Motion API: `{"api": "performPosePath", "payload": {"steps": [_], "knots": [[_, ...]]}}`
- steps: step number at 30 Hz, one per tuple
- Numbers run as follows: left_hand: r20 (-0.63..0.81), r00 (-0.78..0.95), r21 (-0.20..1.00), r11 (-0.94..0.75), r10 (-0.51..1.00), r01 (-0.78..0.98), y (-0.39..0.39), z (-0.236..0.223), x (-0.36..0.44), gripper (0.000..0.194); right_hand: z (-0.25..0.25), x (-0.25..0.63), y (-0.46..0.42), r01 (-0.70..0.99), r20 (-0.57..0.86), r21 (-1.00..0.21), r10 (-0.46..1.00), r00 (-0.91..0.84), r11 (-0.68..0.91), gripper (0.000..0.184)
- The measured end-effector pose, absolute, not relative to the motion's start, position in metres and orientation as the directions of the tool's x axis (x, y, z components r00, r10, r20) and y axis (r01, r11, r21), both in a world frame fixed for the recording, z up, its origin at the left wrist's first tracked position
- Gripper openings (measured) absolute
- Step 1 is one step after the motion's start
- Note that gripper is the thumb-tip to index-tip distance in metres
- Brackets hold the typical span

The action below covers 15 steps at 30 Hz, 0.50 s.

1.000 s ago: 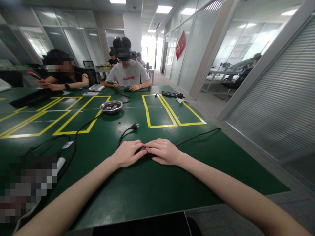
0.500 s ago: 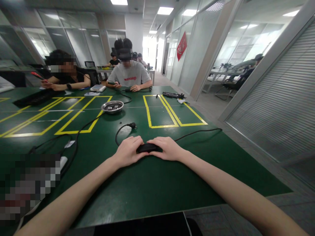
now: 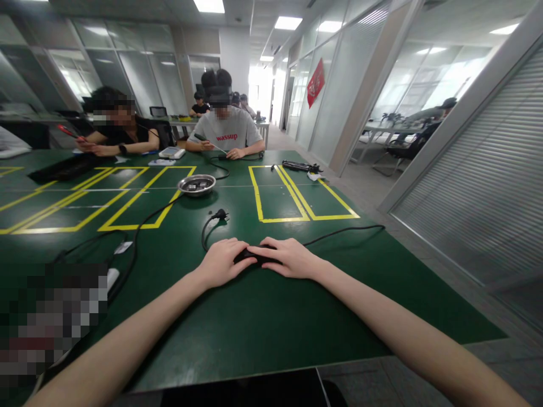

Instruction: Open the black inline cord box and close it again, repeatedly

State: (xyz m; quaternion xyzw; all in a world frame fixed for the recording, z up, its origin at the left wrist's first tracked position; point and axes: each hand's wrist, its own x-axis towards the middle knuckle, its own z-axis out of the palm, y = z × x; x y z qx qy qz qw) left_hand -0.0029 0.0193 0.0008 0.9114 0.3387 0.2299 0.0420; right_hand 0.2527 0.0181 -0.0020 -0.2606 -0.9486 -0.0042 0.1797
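Note:
A black power adapter (image 3: pixel 263 259) lies lengthwise across the green table in front of me, largely covered by my fingers. My left hand (image 3: pixel 224 261) wraps round its left end, thumb on the near side. Round the right end closes my right hand (image 3: pixel 292 259), its index finger stretched over the top towards my left fingers. From the left end a short cord curves up to a black plug (image 3: pixel 219 214) on the tabletop. A thinner black cable (image 3: pixel 345 229) runs out to the right from behind my right hand.
Beyond the plug stands a metal bowl (image 3: pixel 197 185) with small metal parts. Yellow tape rectangles (image 3: pixel 284 219) mark the table (image 3: pixel 254 339). A folded black tripod-like item (image 3: pixel 302 166) lies at the far right. Two people sit opposite; one holds a screwdriver (image 3: pixel 207 141). A pixelated area covers the lower left.
My right fingers first covered the adapter, drew back to bare its top, and now the index finger reaches over it again. The plug has shifted slightly left and turned.

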Motion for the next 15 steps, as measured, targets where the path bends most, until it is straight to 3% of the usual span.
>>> {"api": "performPosePath", "payload": {"steps": [5,8,11,15], "knots": [[0.547,0.614,0.146,-0.787,0.569,0.599,0.02,0.006,-0.006,0.047,-0.011,0.268,0.037,0.672,0.41,-0.157,0.666,-0.623,0.724,0.056],[0.565,0.624,0.107,-0.798,0.54,0.593,0.021,0.007,-0.008,0.045,-0.015,0.292,0.06,0.797,0.514,-0.288,0.788,-0.339,0.531,0.054],[0.525,0.666,0.121,-0.821,0.53,0.558,0.021,0.003,-0.007,0.041,-0.017,0.321,0.081,0.838,0.584,-0.428,0.811,-0.03,0.339,0.05],[0.488,0.699,0.14,-0.837,0.523,0.528,0.021,-0.001,-0.004,0.036,-0.017,0.356,0.093,0.818,0.54,-0.57,0.786,0.301,0.078,0.053]]}}
